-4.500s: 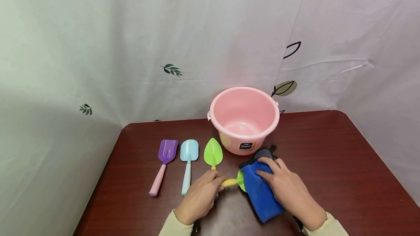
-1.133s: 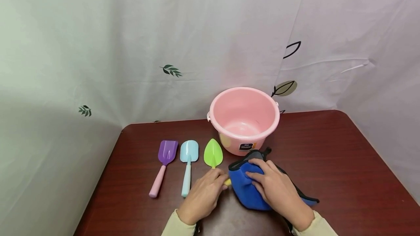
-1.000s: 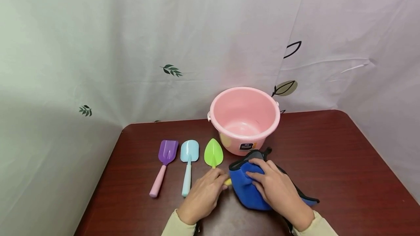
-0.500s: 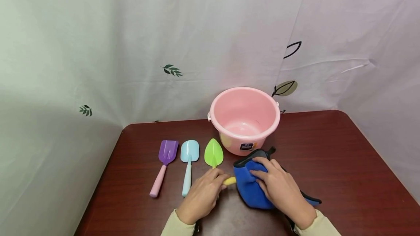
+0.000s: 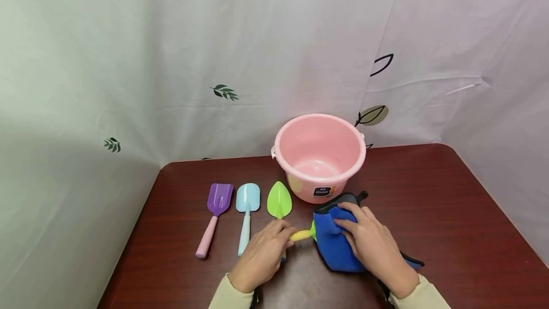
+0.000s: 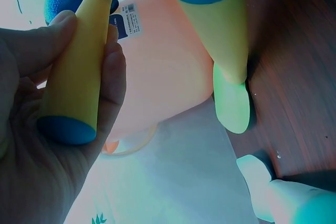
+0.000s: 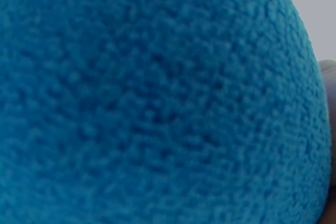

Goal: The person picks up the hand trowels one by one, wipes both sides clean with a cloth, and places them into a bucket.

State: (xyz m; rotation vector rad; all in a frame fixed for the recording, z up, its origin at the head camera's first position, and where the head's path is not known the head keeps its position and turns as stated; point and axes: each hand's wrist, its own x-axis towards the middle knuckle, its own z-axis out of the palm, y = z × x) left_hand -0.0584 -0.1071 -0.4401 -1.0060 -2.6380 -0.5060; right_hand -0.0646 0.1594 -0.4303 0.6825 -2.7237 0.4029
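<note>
My left hand (image 5: 263, 254) grips the yellow handle of a small toy trowel (image 5: 300, 235), thumb on one side and fingers curled round the other. In the left wrist view the trowel's handle (image 6: 79, 61) shows its blue end. A bit of green shows where the handle meets a blue cloth (image 5: 336, 247) with black edging and a grey underside. The cloth wraps the trowel's blade, hiding most of it. My right hand (image 5: 377, 249) holds the cloth round the blade from the right. Fuzzy blue cloth (image 7: 157, 98) fills most of the right wrist view.
A pink bucket (image 5: 347, 186) stands upright behind the hands. Left of it lie a second green trowel (image 5: 279, 199), a light blue shovel (image 5: 248, 198) and a purple shovel (image 5: 219, 198) with a pink handle, in a row on the dark red table (image 5: 450, 213). Printed curtains surround the table.
Over the last second my right hand and the cloth slide right along the blade, uncovering more handle and a bit of green. Since the oldest frame, a cloth corner now sticks out beyond my right wrist.
</note>
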